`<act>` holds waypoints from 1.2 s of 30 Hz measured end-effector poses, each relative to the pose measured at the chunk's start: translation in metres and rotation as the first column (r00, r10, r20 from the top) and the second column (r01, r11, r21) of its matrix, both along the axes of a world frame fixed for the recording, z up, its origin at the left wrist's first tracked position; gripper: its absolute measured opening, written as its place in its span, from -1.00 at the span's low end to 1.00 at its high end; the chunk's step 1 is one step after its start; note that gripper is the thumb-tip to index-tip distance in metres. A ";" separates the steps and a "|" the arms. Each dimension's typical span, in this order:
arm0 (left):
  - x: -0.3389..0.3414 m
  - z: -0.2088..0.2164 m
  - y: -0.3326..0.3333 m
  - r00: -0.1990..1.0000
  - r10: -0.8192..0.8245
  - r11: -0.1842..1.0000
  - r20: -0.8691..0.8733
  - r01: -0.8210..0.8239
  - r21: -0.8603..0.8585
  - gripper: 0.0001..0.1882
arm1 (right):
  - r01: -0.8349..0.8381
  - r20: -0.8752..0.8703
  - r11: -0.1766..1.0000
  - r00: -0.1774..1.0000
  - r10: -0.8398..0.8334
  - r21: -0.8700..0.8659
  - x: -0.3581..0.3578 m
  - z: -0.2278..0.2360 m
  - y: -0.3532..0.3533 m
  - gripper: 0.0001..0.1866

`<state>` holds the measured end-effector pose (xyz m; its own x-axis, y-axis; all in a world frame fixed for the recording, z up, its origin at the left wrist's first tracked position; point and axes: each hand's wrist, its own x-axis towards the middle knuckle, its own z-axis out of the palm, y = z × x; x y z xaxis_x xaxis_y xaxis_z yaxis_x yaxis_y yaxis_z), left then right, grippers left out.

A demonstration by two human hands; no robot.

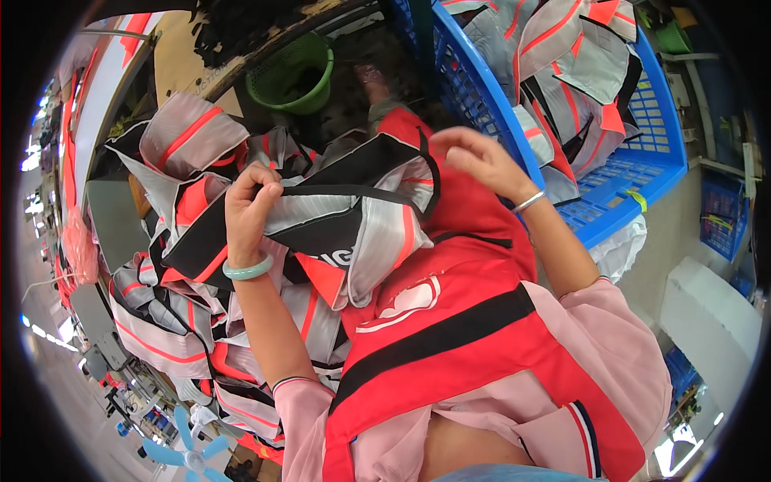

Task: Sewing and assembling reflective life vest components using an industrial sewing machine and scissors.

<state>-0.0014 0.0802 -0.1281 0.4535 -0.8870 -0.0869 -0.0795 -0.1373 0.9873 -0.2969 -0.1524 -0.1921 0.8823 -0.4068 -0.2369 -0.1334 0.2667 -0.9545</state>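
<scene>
My left hand (250,205) pinches the black-bound edge of a sewn fabric piece (384,233). It is grey and black with red-orange strips and part of a white print, and it drapes over my lap. My right hand (486,165) is raised beside the far right end of this piece, its fingers stretched and apart with nothing in them. A red apron (474,281) with a black band covers my lap beneath the piece. Similar sewn pieces (165,333) lie heaped to the left, partly under my left forearm.
A blue plastic basket (590,229) holding more grey and red-orange pieces (574,88) stands close on the right. Ahead, a green basket (301,88) sits near dark scraps (241,28). At lower left is a blue fan (193,458); a white block-like object (711,309) is far right.
</scene>
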 end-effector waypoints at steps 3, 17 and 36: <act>0.000 0.001 -0.003 1.000 0.003 1.000 0.008 -0.004 0.006 -0.86 | -0.120 -0.097 0.991 0.989 0.114 -0.055 0.001 0.000 0.016 -0.60; -0.157 0.057 -0.064 0.489 -0.119 0.993 0.864 0.072 0.096 -0.36 | 0.025 0.054 0.800 0.996 -0.071 0.599 0.045 0.035 0.005 -0.81; -0.017 0.132 -0.056 0.981 0.028 0.983 0.193 -0.062 0.170 -0.82 | -0.147 0.279 0.959 0.936 0.213 -0.240 0.171 0.137 -0.018 -0.81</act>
